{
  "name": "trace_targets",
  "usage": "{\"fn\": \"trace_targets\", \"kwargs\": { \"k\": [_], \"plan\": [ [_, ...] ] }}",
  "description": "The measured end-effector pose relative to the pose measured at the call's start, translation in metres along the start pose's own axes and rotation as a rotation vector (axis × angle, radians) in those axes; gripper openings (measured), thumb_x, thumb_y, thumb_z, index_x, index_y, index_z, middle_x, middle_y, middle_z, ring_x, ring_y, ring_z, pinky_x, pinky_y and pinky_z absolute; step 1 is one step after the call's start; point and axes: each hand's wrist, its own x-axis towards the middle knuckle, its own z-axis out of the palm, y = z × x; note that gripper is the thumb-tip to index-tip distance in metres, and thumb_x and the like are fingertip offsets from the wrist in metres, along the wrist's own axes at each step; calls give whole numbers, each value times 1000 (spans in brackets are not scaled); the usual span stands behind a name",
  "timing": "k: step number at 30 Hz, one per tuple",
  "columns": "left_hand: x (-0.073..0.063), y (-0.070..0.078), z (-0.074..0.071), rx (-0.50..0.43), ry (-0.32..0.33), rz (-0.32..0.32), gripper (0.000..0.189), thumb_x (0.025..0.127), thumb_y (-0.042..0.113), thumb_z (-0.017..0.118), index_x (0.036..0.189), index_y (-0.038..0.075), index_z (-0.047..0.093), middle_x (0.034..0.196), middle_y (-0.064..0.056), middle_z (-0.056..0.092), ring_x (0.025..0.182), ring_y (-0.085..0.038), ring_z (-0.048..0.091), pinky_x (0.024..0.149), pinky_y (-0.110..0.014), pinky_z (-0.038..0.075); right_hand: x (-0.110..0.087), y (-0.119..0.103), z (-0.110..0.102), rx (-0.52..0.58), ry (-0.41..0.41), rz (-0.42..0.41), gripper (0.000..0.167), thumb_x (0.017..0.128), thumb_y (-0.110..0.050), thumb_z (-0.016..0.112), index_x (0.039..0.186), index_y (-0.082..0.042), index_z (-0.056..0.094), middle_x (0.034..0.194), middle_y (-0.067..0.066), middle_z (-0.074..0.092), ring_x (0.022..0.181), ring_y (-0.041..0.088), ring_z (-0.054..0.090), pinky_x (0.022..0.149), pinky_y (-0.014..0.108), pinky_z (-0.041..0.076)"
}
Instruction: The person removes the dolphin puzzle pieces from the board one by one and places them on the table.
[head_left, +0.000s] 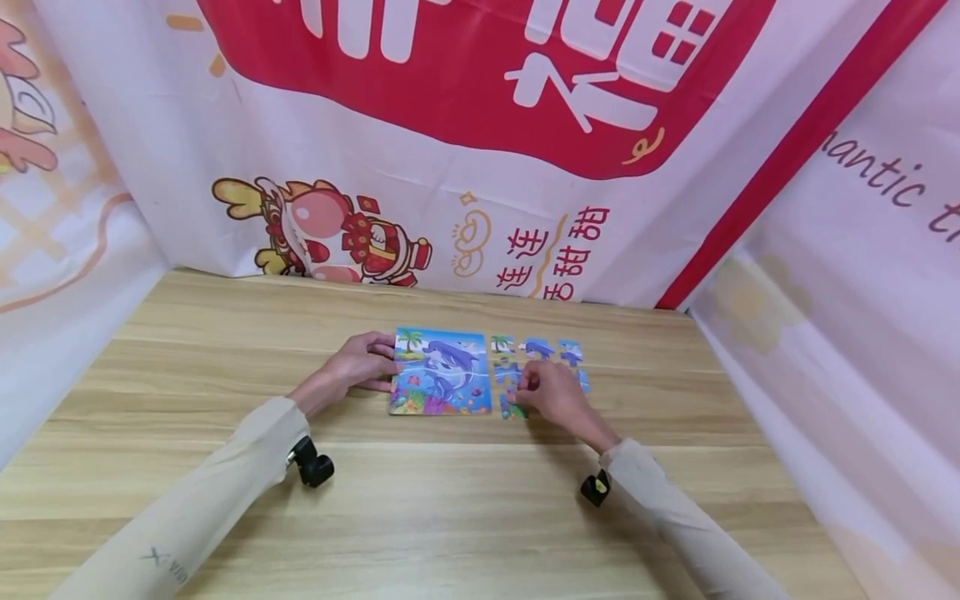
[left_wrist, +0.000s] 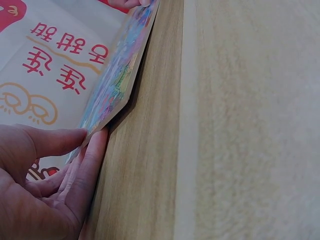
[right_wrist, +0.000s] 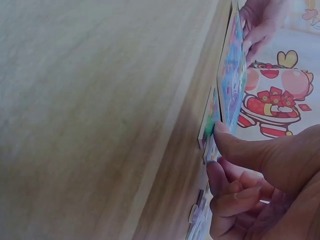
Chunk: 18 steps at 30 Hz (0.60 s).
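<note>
A square puzzle board (head_left: 450, 367) with a dolphin picture lies on the wooden table. My left hand (head_left: 362, 364) grips its left edge, and in the left wrist view the thumb is on top with fingers at the underside. Right of the board are several loose puzzle pieces (head_left: 536, 347) with matching dolphin and palm pictures, set in rough rows. My right hand (head_left: 553, 392) is over the lower pieces, its thumb and curled forefinger pinching at a green and orange puzzle piece (right_wrist: 208, 122) near the board's lower right corner. The hand hides some pieces.
The wooden table (head_left: 420, 508) stretches toward me in front of both forearms. A printed cloth (head_left: 420, 125) with red and white lettering hangs behind its far edge, and more cloth hangs at both sides. Each sleeve carries a small black camera mount (head_left: 311, 464) at the wrist.
</note>
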Motion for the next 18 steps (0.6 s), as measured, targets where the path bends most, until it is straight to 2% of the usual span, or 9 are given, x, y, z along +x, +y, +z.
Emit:
{"fn": "trace_targets", "kwargs": {
  "k": [6,11,18],
  "plan": [
    [0,0,0,-10,-1,5,64,99,3,67,155,-1,38,136,-18,49,95,-19,66,78,-29,67,2,-2,-3,27,-26,8,20,91,-21,84,85,-12,67,82,2,65,73,18,56,59,25,47],
    [0,0,0,-5,-6,18,63,99,2,67,154,-3,38,135,-18,49,95,-19,66,78,-30,68,5,-9,-4,74,-46,3,18,91,-20,83,93,-11,67,89,2,65,79,19,57,64,26,50],
    [1,-2,0,-10,-3,15,63,99,2,68,154,-2,38,134,-18,49,93,-18,65,77,-29,67,9,-26,-1,196,-95,-97,17,96,-9,77,105,-1,66,94,8,66,80,21,63,65,27,58]
  ]
}}
